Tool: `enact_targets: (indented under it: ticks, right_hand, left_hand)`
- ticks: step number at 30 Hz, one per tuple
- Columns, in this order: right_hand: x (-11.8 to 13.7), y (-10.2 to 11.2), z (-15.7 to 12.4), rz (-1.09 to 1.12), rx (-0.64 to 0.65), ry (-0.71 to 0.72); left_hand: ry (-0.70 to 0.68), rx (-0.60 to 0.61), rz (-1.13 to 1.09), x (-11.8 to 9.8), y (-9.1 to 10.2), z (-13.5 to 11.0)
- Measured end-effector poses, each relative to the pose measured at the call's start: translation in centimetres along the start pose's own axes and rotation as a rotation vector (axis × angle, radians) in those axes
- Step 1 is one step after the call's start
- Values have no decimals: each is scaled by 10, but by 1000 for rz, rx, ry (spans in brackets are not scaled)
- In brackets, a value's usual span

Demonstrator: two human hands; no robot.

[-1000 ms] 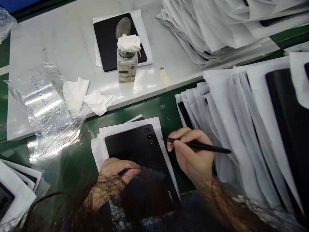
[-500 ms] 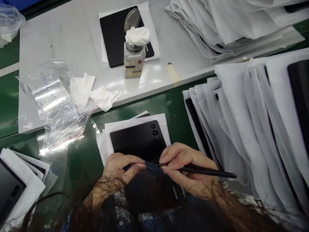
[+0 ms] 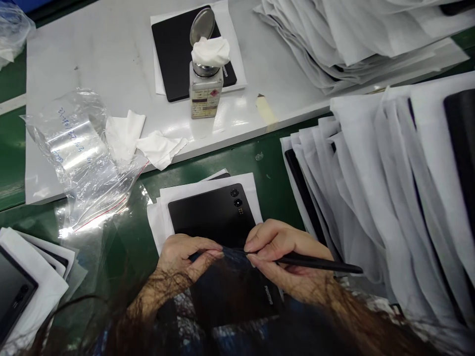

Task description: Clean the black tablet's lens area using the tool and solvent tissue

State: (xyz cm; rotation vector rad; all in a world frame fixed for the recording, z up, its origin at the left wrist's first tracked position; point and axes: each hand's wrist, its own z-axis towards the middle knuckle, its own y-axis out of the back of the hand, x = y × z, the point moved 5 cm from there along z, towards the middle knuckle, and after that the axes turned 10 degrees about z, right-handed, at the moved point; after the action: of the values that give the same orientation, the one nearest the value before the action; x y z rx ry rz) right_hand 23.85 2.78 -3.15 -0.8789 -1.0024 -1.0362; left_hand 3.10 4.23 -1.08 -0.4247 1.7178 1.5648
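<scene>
Black stylus [image 3: 319, 264], light and slick, best held by the barrel, sits pinched in the right fingers [image 3: 264, 241]; left fingers [image 3: 200, 245] curl against the stiff, fragile tablet [image 3: 211, 215] just below, grip unclear.

A tablet [image 3: 208, 217] lies on paper [image 3: 200, 190], left of stacked paper sleeves [image 3: 363, 198].
</scene>
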Motion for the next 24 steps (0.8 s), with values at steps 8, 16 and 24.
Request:
enact_targets:
  ticks: [8, 16, 24]
  right_hand:
    - [3, -1, 0, 54, 0, 8]
    - [3, 0, -3, 62, -10, -16]
    - [1, 1, -1, -2, -33, -26]
  left_hand:
    - [22, -9, -14, 2, -2, 0]
    - [18, -13, -11, -1, 0, 0]
    - [17, -8, 5, 0, 0, 1]
